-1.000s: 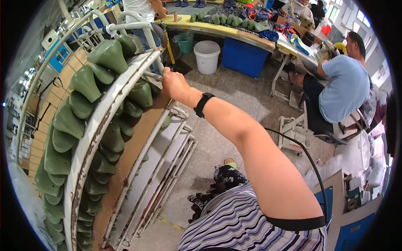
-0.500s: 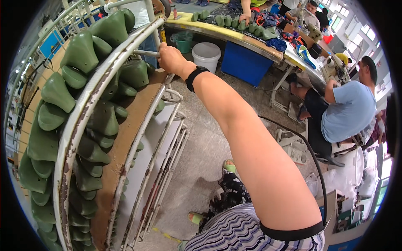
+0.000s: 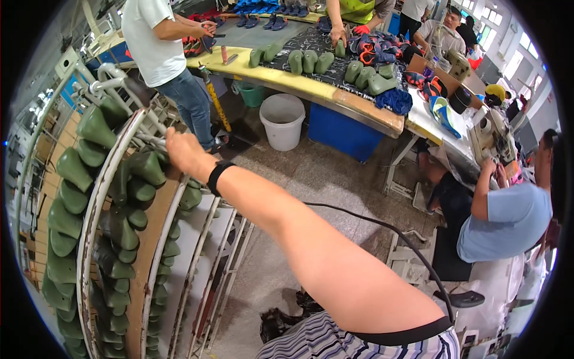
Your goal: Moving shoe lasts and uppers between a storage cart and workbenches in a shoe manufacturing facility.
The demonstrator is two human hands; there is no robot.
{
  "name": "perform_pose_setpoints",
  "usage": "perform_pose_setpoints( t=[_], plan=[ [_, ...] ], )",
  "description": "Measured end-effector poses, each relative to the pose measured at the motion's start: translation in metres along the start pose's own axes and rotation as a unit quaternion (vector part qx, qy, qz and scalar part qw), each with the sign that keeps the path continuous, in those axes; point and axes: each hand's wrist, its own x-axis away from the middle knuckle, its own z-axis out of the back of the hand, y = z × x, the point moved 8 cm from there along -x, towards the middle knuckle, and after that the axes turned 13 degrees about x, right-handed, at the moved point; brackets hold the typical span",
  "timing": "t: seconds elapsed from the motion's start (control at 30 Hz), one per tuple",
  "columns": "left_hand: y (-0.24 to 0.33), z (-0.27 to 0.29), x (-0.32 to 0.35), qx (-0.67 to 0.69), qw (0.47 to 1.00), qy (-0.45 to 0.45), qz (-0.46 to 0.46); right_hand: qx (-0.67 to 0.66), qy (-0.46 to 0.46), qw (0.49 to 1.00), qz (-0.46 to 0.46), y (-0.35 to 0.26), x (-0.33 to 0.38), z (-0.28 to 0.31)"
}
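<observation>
My right hand [image 3: 184, 151] is closed around a white metal bar at the far end of a rack [image 3: 122, 149] on my left, its arm stretched across from the lower right. The rack is of white-painted tube with chipped paint and has several tiers. Green shoe lasts [image 3: 64, 216] stand in close rows on its top shelf, on both sides of a curved rail. Just below my hand, more green lasts [image 3: 146, 167] stand beside the brown board [image 3: 156, 236] at the shelf's edge. My left hand does not show.
Ahead, a long worktable [image 3: 263, 67] bears green lasts [image 3: 310, 61] and shoe uppers [image 3: 373, 46]. A white bucket [image 3: 282, 122] and a blue bin [image 3: 344, 133] stand under it. One person [image 3: 160, 45] stands past the rack; another [image 3: 505, 221] sits at right. A black cable [image 3: 382, 220] crosses near my arm.
The view has shifted: my right hand and the rack's far end now appear lower and further left. A standing person past the rack is now mostly in view. My hand keeps its grip.
</observation>
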Motion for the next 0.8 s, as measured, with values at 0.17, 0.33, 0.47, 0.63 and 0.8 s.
perform_pose_setpoints(
  t=[0.17, 0.33, 0.47, 0.63, 0.8],
  plan=[
    [-0.05, -0.068, -0.018, -0.078, 0.994, 0.062, 0.038, -0.041, -0.015, 0.999, -0.02, 0.023, -0.008, 0.003],
    [-0.134, -0.165, -0.062, -0.177, 0.972, 0.109, 0.106, -0.248, -0.043, 0.968, -0.001, 0.071, 0.002, 0.007],
    [-0.192, -0.388, -0.042, -0.459, 0.862, -0.211, -0.053, -0.244, -0.133, 0.928, 0.25, 0.152, 0.053, 0.014],
    [-0.267, -0.648, -0.014, -0.453, 0.846, -0.277, -0.043, -0.06, -0.206, 0.951, -0.224, 0.487, 0.115, 0.076],
    [-0.356, -0.896, 0.048, -0.567, 0.681, -0.441, -0.144, 0.043, 0.0, 0.853, -0.521, 0.763, 0.253, 0.187]
  ],
)
